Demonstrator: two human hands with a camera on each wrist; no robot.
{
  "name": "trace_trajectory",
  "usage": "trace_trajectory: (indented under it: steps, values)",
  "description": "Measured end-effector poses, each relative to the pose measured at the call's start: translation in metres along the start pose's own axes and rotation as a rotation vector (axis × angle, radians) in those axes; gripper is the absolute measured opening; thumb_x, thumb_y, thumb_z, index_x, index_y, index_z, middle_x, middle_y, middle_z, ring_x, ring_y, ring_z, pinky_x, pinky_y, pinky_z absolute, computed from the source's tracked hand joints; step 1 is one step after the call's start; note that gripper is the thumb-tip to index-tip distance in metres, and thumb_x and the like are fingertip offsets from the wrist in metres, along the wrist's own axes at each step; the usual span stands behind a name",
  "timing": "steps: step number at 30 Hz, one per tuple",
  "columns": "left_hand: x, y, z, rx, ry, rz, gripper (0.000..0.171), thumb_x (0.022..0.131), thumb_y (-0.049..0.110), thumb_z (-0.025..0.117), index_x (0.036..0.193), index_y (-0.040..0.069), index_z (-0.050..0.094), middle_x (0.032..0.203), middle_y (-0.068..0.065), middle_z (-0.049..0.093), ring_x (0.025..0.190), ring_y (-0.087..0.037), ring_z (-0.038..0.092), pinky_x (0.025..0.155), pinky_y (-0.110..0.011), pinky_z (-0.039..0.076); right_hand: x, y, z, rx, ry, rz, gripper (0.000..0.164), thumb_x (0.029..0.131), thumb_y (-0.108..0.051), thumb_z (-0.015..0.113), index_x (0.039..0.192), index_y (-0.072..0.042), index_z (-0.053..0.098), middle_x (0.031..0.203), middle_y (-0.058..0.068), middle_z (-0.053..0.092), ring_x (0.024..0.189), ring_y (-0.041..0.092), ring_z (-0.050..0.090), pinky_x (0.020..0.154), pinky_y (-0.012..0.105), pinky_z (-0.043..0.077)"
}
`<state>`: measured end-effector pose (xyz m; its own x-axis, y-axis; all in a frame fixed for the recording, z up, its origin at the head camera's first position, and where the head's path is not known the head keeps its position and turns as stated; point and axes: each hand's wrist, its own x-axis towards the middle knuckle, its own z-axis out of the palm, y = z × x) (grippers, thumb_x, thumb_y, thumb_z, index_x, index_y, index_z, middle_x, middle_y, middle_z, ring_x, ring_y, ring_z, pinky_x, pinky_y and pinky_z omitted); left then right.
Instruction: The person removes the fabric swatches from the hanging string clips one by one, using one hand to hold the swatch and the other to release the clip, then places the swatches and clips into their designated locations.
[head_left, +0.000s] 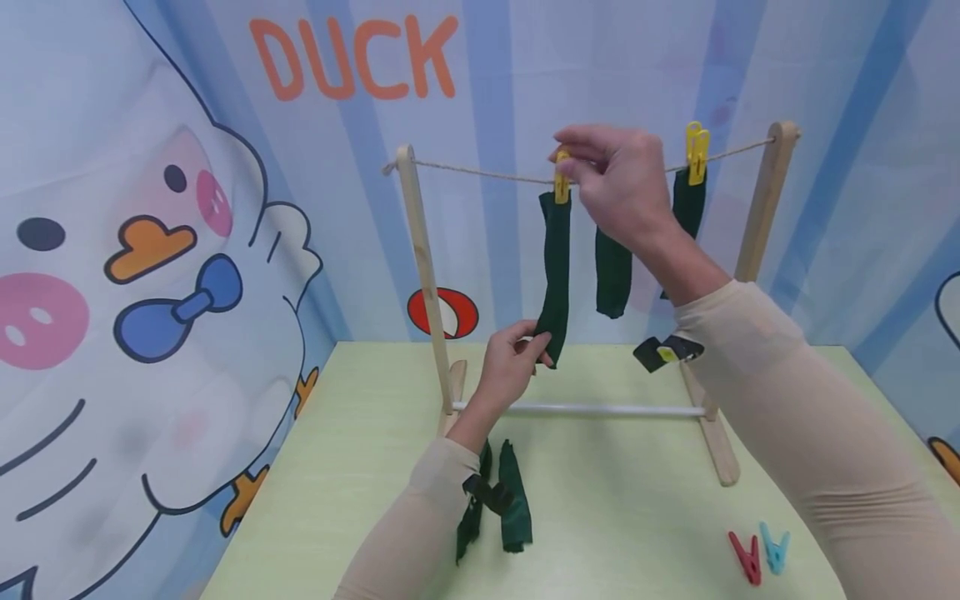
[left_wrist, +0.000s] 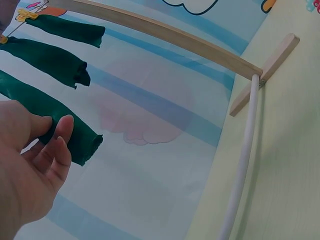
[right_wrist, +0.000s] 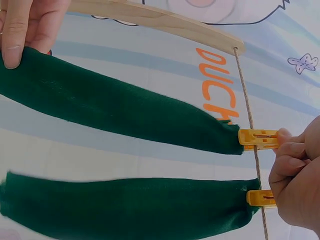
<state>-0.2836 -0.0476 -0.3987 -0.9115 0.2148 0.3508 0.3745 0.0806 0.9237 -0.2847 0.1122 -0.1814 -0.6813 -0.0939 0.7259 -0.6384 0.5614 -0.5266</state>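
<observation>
A dark green fabric strip (head_left: 557, 267) hangs from the rope (head_left: 487, 173), its top end in a yellow clothespin (head_left: 562, 190). Between thumb and fingers, my right hand (head_left: 626, 187) pinches the upper end of this clothespin, whose jaws straddle the rope in the right wrist view. Lower down, my left hand (head_left: 504, 371) pinches the strip near its bottom end, thumb on one side and fingertips on the other. A second green strip (head_left: 613, 279) hangs just to the right, under another yellow clothespin (right_wrist: 260, 198); my right hand hides its top in the head view.
A third strip (head_left: 690, 200) hangs near the right wooden post (head_left: 767, 204). The left post (head_left: 422, 250) and a white rod (head_left: 600, 410) complete the rack. Two green strips (head_left: 514, 500) lie by my left forearm. Red (head_left: 746, 558) and blue clothespins (head_left: 775, 550) lie at front right.
</observation>
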Motion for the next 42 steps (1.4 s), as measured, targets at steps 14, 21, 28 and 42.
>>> trace_trajectory:
  steps: [14, 21, 28, 42]
  values:
    - [-0.003, -0.003, -0.001, 0.023, 0.008, -0.019, 0.022, 0.101, 0.015, 0.061, 0.117, 0.001, 0.069, 0.078, -0.019, 0.066, 0.069, -0.025, 0.064, 0.058, -0.028, 0.046, 0.004, -0.006, -0.005, 0.118, 0.109, -0.048, 0.021, 0.096, -0.005, 0.066, 0.116, -0.003, 0.073, 0.108, 0.01, 0.074, 0.102, 0.016, 0.071, 0.087, 0.022, 0.052]
    - [-0.004, -0.004, -0.001, 0.005, -0.015, -0.031, 0.027, 0.102, 0.015, 0.06, 0.123, -0.002, 0.066, 0.084, -0.029, 0.065, 0.08, -0.047, 0.063, 0.058, -0.025, 0.045, 0.005, -0.006, -0.006, 0.135, 0.155, -0.046, 0.021, 0.096, -0.007, 0.067, 0.116, -0.003, 0.073, 0.109, 0.01, 0.074, 0.103, 0.014, 0.07, 0.09, 0.023, 0.051]
    - [-0.006, -0.003, -0.001, 0.018, -0.006, -0.02, 0.023, 0.102, 0.016, 0.061, 0.117, 0.002, 0.068, 0.08, -0.017, 0.065, 0.071, -0.024, 0.064, 0.059, -0.025, 0.046, 0.001, -0.008, -0.01, 0.112, 0.165, -0.039, 0.021, 0.096, -0.008, 0.066, 0.116, -0.002, 0.073, 0.11, 0.007, 0.074, 0.102, 0.009, 0.07, 0.089, 0.022, 0.051]
    - [-0.01, -0.005, -0.001, 0.008, -0.008, -0.012, 0.018, 0.102, 0.015, 0.06, 0.11, 0.001, 0.068, 0.073, -0.009, 0.064, 0.077, -0.049, 0.06, 0.056, -0.023, 0.043, -0.02, -0.008, -0.013, 0.088, 0.158, -0.082, 0.021, 0.095, -0.018, 0.07, 0.107, -0.003, 0.076, 0.103, 0.006, 0.075, 0.067, 0.008, 0.061, 0.062, 0.016, 0.043]
